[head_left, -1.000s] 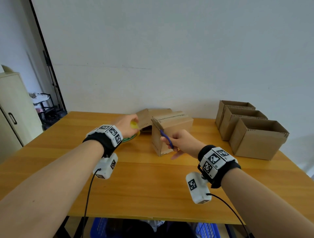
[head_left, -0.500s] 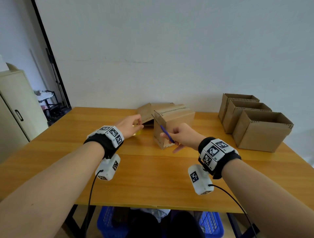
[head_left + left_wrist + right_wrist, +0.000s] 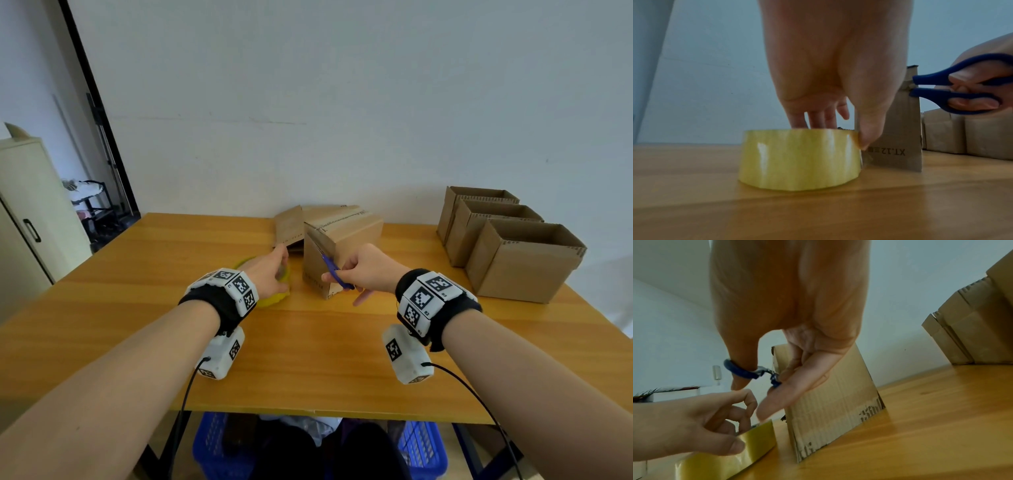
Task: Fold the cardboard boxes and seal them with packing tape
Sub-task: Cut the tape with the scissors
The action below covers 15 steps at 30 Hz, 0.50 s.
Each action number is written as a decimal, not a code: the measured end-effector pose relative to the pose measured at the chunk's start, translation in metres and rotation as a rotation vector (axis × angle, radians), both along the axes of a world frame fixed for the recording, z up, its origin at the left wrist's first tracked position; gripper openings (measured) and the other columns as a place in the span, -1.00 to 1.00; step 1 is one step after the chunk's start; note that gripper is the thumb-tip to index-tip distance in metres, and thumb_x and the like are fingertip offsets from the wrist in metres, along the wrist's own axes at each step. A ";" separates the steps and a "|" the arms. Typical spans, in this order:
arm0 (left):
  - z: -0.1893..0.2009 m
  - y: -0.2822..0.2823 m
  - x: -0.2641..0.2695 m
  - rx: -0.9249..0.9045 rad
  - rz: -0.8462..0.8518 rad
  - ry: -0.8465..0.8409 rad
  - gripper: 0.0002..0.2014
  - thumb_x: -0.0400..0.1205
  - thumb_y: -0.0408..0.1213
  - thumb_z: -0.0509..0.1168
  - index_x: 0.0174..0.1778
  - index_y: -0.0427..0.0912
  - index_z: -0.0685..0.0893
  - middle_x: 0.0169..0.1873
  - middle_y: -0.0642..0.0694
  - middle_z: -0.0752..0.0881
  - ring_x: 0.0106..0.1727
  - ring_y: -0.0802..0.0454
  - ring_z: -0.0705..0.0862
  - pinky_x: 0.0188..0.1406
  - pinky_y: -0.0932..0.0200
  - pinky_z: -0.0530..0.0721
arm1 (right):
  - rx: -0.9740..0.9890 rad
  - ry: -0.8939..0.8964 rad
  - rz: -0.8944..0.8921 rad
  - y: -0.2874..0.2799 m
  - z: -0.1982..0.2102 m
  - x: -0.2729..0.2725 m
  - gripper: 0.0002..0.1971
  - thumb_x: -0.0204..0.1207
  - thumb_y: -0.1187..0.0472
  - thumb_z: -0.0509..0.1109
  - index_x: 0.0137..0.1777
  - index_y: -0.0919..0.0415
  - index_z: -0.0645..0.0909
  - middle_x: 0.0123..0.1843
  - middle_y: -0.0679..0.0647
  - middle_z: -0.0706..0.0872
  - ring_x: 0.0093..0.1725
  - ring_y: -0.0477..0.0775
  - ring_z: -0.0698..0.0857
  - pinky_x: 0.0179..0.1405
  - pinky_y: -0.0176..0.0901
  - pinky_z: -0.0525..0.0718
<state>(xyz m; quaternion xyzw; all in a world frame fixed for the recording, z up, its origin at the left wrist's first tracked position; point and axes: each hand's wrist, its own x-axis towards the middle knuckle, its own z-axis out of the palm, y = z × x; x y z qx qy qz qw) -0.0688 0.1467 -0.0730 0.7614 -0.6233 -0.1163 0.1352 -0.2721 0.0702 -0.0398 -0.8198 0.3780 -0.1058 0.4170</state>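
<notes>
Standing near the worktop's (image 3: 308, 359) middle, the folded cardboard box (image 3: 342, 246) is plain brown corrugated board, tilted, its nearest corner on the wood. Small dark print runs along its lower edge; a perforated line crosses its top face. Lower edge looks scuffed and frayed in the right wrist view.

Left hand (image 3: 270, 274): fingers reach down over the top of the packing tape roll (image 3: 799, 159), thumb pressed against its side, so it grips the roll. Roll is glossy, translucent yellow, lying flat on the wood just left of the box, close to touching it.

Right hand (image 3: 370, 270): thumb and fingers curled through the blue plastic loops of the scissors (image 3: 334, 272). Blades point at the box's near edge, around its upper half. Whether they are cutting a strip of tape cannot be told.

Behind the box, a flat cardboard piece (image 3: 289, 226) leans or lies, partly hidden.

Far right of the worktop: three open cardboard boxes (image 3: 520, 260) in a row, touching, tops open; nothing shows inside from this angle.

Worktop is smooth orange-brown wood grain. Beneath its near edge, blue plastic baskets (image 3: 424, 445) with lattice walls; contents unclear.
</notes>
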 end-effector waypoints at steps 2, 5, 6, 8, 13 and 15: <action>-0.002 -0.003 -0.001 0.027 0.015 0.009 -0.51 0.49 -0.19 0.45 0.17 -0.14 0.30 -0.05 -0.19 0.67 -0.08 -0.20 0.71 -0.08 -0.17 0.71 | -0.005 0.020 0.002 -0.001 0.001 0.000 -0.62 0.45 -0.01 0.52 -0.43 0.27 0.63 -0.48 0.10 0.61 -0.49 -0.08 0.66 -0.45 -0.22 0.73; 0.000 -0.007 -0.003 0.045 0.060 0.039 -0.41 0.50 -0.17 0.47 0.29 -0.20 0.27 -0.05 -0.16 0.66 -0.07 -0.15 0.70 -0.12 -0.04 0.70 | -0.006 0.046 0.008 -0.002 0.002 0.001 -0.60 0.45 -0.03 0.52 -0.37 0.33 0.64 -0.45 0.14 0.61 -0.49 -0.06 0.66 -0.44 -0.21 0.74; 0.003 -0.008 -0.004 0.021 0.077 0.061 -0.38 0.53 -0.19 0.45 0.37 -0.21 0.24 0.00 -0.16 0.66 -0.04 -0.13 0.70 -0.12 0.02 0.68 | -0.008 0.051 0.007 -0.002 0.002 0.001 -0.60 0.45 -0.03 0.52 -0.34 0.35 0.64 -0.45 0.15 0.60 -0.49 -0.05 0.66 -0.44 -0.21 0.74; 0.013 -0.009 -0.007 -0.120 0.085 0.087 -0.37 0.62 -0.28 0.33 0.54 -0.16 0.16 0.26 -0.26 0.58 0.06 -0.16 0.69 -0.08 0.10 0.65 | -0.009 0.057 0.003 -0.002 0.002 0.001 -0.60 0.44 -0.02 0.53 -0.34 0.35 0.63 -0.47 0.14 0.58 -0.49 -0.03 0.65 -0.45 -0.20 0.75; 0.032 -0.018 -0.007 -0.317 -0.153 0.037 -0.31 0.66 -0.61 0.00 0.58 0.21 0.28 0.60 -0.04 0.26 0.58 0.00 0.29 0.40 0.25 0.32 | 0.003 0.088 -0.008 -0.001 0.004 0.001 -0.61 0.42 -0.02 0.55 -0.39 0.29 0.62 -0.55 0.04 0.52 -0.46 0.01 0.62 -0.38 -0.10 0.79; 0.034 -0.022 -0.007 -0.289 -0.160 0.037 -0.34 0.67 -0.61 -0.04 0.53 0.19 0.40 0.60 0.00 0.30 0.61 0.03 0.24 0.52 0.21 0.18 | 0.012 0.117 -0.008 -0.001 0.007 0.002 -0.62 0.43 -0.02 0.54 -0.36 0.30 0.62 -0.49 0.07 0.53 -0.41 0.04 0.63 -0.39 -0.11 0.79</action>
